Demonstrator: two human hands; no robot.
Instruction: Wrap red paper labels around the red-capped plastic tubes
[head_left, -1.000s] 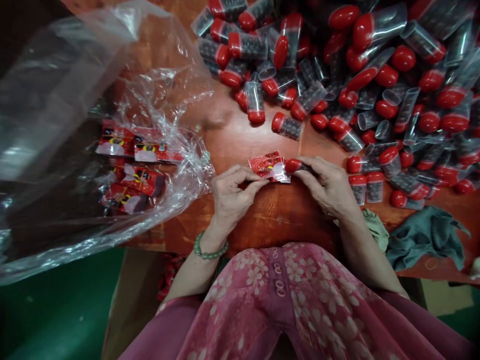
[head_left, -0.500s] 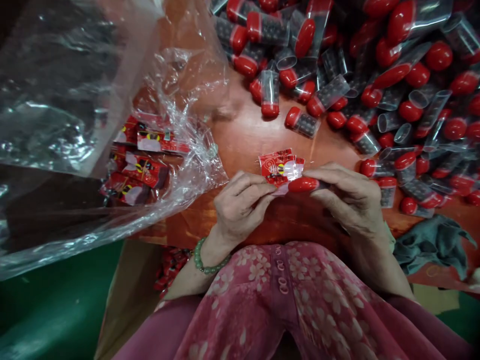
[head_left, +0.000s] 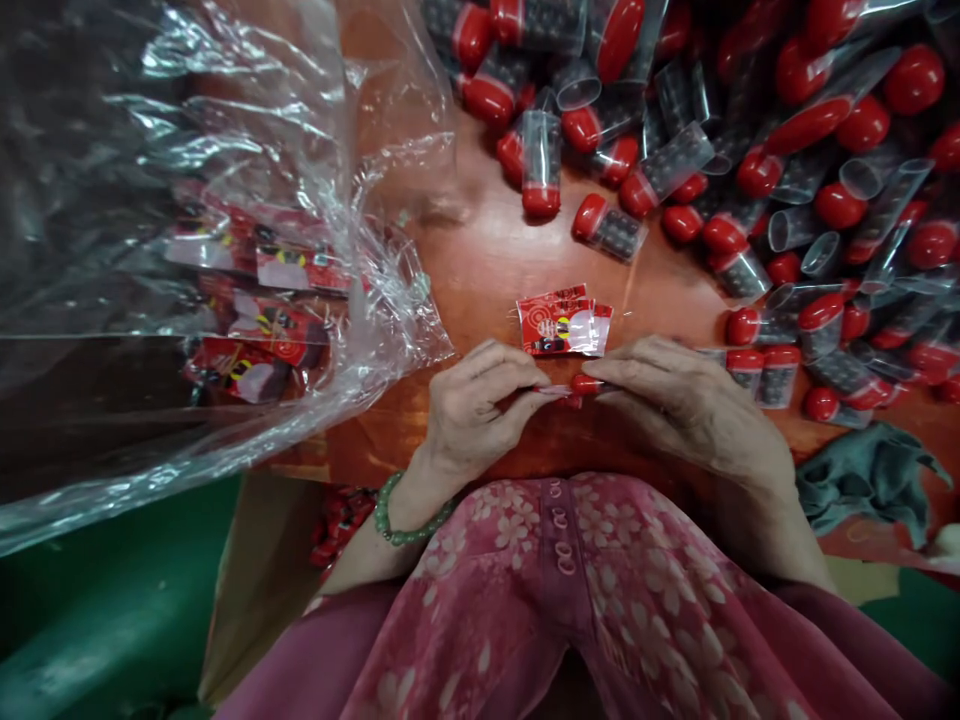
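1. Clear plastic bag (head_left: 300, 100), its mouth spread on the table (head_left: 487, 255) toward the hands, presumably for easy access. Glare and folds obscure the number of printed red packets (head_left: 281, 265) inside; the bag is cut off at the frame's edge.
2. Left hand (head_left: 476, 405), thumb and fingertips in a narrow pinch on the edge of a thin packet (head_left: 553, 390). Seen nearly edge-on, its print is illegible.
3. Small stack of packets (head_left: 559, 328), overlapping just beyond the fingertips, probably so that single ones lift easily; the lower ones are mostly covered.
4. Red-capped tube (head_left: 586, 384), meeting the thin packet end to end between the hands, apparently to keep the two aligned. Its body is hidden by the fingers.
5. Right hand (head_left: 690, 400), closed narrowly around that tube; the thumb is hard to make out.
6. Heap of similar tubes (head_left: 541, 175), loosely piled within reach, cropped above and at right.
7. Crumpled cloth (head_left: 874, 475), near the table's front edge.
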